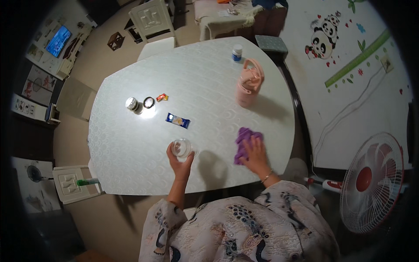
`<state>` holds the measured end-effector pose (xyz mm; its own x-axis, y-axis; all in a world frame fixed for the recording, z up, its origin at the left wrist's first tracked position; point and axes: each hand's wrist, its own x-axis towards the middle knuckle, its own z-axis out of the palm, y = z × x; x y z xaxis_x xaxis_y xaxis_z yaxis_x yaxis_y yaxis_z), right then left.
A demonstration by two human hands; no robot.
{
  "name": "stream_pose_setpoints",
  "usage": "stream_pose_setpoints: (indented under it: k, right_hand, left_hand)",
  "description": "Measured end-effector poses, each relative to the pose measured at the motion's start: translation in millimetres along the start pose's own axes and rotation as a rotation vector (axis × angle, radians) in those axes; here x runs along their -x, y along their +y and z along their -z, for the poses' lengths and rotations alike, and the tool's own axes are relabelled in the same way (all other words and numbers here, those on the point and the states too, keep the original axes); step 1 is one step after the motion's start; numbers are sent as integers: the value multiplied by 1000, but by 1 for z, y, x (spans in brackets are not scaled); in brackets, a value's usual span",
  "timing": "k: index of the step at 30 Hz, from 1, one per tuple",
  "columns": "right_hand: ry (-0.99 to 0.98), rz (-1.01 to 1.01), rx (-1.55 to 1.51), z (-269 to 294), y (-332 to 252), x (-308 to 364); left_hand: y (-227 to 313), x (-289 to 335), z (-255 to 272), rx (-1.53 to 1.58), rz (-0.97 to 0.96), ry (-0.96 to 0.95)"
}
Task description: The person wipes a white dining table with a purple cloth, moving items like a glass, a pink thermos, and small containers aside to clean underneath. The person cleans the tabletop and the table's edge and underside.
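A clear glass cup [181, 147] stands near the front of the white patterned table [209, 96], and my left hand [180, 164] is wrapped round its near side. To the right, my right hand [256, 157] lies on a crumpled purple cloth [244, 139] against the tabletop; its fingers are spread over the cloth. Beyond the cup lies a blue snack packet [177, 120]. Farther left are a small lidded jar [132, 104], a round dark-rimmed lid or dish [149, 102] and a small red-and-yellow wrapped sweet [162, 97].
A pink handled water bottle [248, 89] stands at the right, with a white-and-blue pill bottle [237, 53] behind it. A fan [371, 183] is at the lower right. Chairs [152, 22] stand at the far side and at the left, one holding a green-capped item [87, 181].
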<state>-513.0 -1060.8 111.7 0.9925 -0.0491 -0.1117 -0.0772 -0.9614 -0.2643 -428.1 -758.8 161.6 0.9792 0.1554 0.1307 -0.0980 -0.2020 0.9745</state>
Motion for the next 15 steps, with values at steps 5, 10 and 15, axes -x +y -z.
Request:
stream_pose_setpoints:
  k: [5,10,15]
  right_hand:
    - [196,-312,4,12,100,11]
    - [239,-207,-78,-5,67,-60]
    - [121,119,-88,-28,-38,-41]
  left_hand:
    - [20,18,-45,60,6,-82]
    - [17,48,-23,28,1,-53]
    - [5,75,18,23,74,33]
